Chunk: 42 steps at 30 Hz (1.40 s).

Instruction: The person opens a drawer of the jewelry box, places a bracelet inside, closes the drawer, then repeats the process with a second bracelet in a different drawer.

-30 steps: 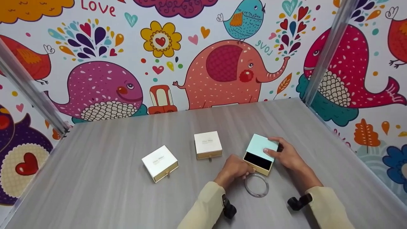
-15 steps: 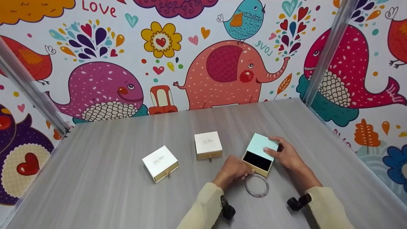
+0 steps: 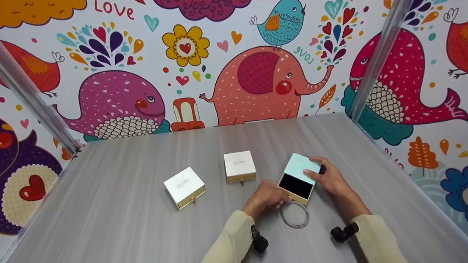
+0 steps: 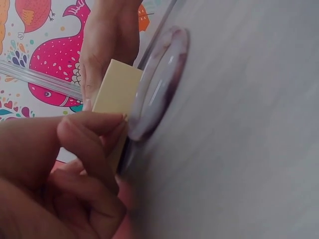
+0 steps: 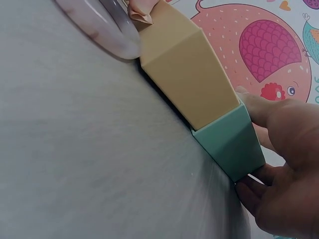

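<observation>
A mint-green drawer box (image 3: 299,166) lies at the right of the table, its tan drawer (image 3: 298,198) pulled partly out toward me. The black lining (image 3: 296,185) inside shows bare. My right hand (image 3: 331,177) grips the box's outer sleeve, thumb on top and fingers round the far side. At the drawer's front my left hand (image 3: 267,195) pinches the small ribbon tab (image 5: 141,17) between thumb and finger. A round, greyish marbled bangle (image 4: 158,84) lies flat on the table right in front of the drawer, close to the left fingertips.
Two white drawer boxes with gold sides stand to the left, one white box (image 3: 239,164) near the middle and another white box (image 3: 184,186) farther left, turned at an angle. The grey table (image 3: 128,204) ends at walls printed with cartoon animals.
My left hand has drawn the drawer slightly farther out, so more black lining shows. The bangle has shifted a little toward me. The right hand stays where it was.
</observation>
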Each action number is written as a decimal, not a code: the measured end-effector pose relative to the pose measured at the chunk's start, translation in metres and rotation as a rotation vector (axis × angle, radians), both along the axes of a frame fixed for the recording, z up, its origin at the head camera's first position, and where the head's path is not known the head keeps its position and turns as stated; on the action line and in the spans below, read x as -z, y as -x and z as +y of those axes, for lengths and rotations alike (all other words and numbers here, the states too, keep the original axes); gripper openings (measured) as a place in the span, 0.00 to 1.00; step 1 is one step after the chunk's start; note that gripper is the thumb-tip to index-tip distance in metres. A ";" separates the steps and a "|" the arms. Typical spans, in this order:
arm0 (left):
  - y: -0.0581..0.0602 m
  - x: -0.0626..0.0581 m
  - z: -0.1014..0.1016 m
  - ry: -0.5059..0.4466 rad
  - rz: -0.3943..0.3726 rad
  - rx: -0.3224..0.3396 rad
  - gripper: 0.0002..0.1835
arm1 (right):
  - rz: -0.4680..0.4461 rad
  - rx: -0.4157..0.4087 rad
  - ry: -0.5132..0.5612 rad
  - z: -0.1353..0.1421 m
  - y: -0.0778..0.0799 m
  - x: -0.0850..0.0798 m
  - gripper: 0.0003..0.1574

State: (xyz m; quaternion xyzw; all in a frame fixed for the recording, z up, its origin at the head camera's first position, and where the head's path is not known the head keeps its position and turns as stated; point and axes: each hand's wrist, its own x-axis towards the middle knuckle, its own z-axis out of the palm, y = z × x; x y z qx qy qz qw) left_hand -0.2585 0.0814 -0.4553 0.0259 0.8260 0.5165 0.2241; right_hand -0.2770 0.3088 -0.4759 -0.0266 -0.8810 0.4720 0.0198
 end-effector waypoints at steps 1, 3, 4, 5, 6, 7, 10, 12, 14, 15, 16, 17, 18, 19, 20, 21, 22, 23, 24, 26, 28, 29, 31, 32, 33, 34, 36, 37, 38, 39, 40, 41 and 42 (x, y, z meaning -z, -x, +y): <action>0.000 0.000 0.000 0.001 -0.002 -0.001 0.19 | 0.001 0.001 0.001 0.000 0.000 0.000 0.40; -0.001 0.000 -0.001 0.003 -0.005 -0.004 0.19 | 0.000 0.006 0.010 0.000 -0.001 0.000 0.40; -0.002 0.000 -0.001 0.006 -0.007 -0.004 0.19 | -0.001 0.007 0.013 -0.001 -0.001 0.000 0.40; -0.002 0.000 -0.001 0.009 -0.007 -0.003 0.19 | -0.002 0.009 0.017 -0.001 -0.001 0.000 0.40; -0.002 0.000 -0.002 0.012 -0.005 -0.002 0.19 | -0.002 0.010 0.020 -0.001 -0.001 0.000 0.40; -0.002 0.000 -0.002 0.014 -0.005 0.000 0.19 | -0.001 0.012 0.026 -0.001 -0.001 0.000 0.40; -0.002 0.000 -0.003 0.028 -0.001 0.009 0.18 | 0.004 0.013 0.028 -0.001 -0.001 0.000 0.40; -0.002 0.000 -0.004 0.036 0.000 0.016 0.19 | 0.005 0.011 0.023 -0.001 0.000 0.000 0.40; -0.002 0.001 -0.005 0.041 0.001 0.022 0.19 | 0.005 0.008 0.015 -0.001 0.000 0.000 0.40; -0.002 0.001 -0.006 0.041 0.003 0.025 0.19 | 0.004 0.006 0.012 -0.001 0.000 0.000 0.41; -0.002 0.001 -0.006 0.041 0.006 0.027 0.19 | 0.004 0.005 0.010 -0.001 0.000 0.000 0.41; -0.002 0.001 -0.006 0.038 0.006 0.028 0.19 | 0.004 0.004 0.012 -0.001 0.000 0.000 0.41; -0.002 0.001 -0.007 0.035 0.003 0.028 0.19 | 0.004 0.002 0.012 -0.001 0.001 0.000 0.41; -0.003 0.001 -0.007 0.032 -0.002 0.026 0.19 | 0.005 0.002 0.013 -0.001 0.001 0.000 0.41; -0.003 0.001 -0.007 0.027 -0.006 0.025 0.19 | 0.004 0.000 0.016 -0.001 0.001 0.000 0.40; -0.004 0.001 -0.007 0.024 -0.005 0.022 0.19 | 0.004 0.000 0.021 -0.001 0.001 0.000 0.40; -0.005 0.001 -0.008 0.019 -0.004 0.020 0.19 | 0.004 0.001 0.024 -0.001 0.001 0.000 0.40; -0.005 0.001 -0.008 0.015 -0.001 0.020 0.18 | 0.003 0.000 0.025 -0.001 0.000 0.000 0.40; -0.006 0.001 -0.008 0.013 0.009 0.023 0.18 | 0.000 -0.001 0.026 0.000 0.000 0.000 0.40; -0.009 -0.001 -0.009 0.018 0.054 0.038 0.16 | -0.006 -0.002 0.027 0.000 0.000 0.000 0.41; -0.011 -0.003 -0.009 0.053 0.109 0.059 0.14 | -0.008 -0.002 0.020 0.000 0.000 0.000 0.42; -0.012 -0.005 -0.009 0.083 0.137 0.071 0.13 | -0.008 -0.002 0.017 0.000 -0.001 0.000 0.42; -0.015 -0.009 -0.008 0.159 0.188 0.094 0.12 | -0.004 -0.001 0.011 0.000 -0.001 0.000 0.42; -0.016 -0.011 -0.007 0.211 0.212 0.106 0.13 | 0.000 -0.001 0.011 0.000 -0.001 0.000 0.41; -0.017 -0.013 -0.006 0.260 0.233 0.115 0.13 | 0.003 -0.002 0.010 0.000 -0.001 0.000 0.41; -0.018 -0.015 -0.005 0.303 0.249 0.124 0.14 | 0.006 -0.005 0.010 0.000 -0.001 0.000 0.41; -0.021 -0.017 -0.003 0.373 0.273 0.139 0.16 | 0.007 -0.010 0.008 0.000 -0.001 0.000 0.40; -0.022 -0.018 -0.002 0.400 0.283 0.145 0.17 | 0.007 -0.011 0.009 0.000 -0.001 0.000 0.40; -0.023 -0.018 -0.001 0.424 0.293 0.150 0.17 | 0.005 -0.013 0.010 0.000 -0.001 0.000 0.40; -0.025 -0.018 -0.001 0.440 0.302 0.155 0.16 | 0.002 -0.014 0.009 0.000 -0.001 0.000 0.40; -0.026 -0.018 0.000 0.453 0.311 0.159 0.16 | 0.000 -0.014 0.010 0.000 -0.001 0.000 0.40; -0.027 -0.018 0.000 0.466 0.320 0.162 0.16 | -0.002 -0.012 0.011 0.000 -0.001 0.000 0.40; -0.027 -0.018 0.001 0.479 0.334 0.166 0.16 | -0.004 -0.010 0.014 0.000 -0.001 0.000 0.40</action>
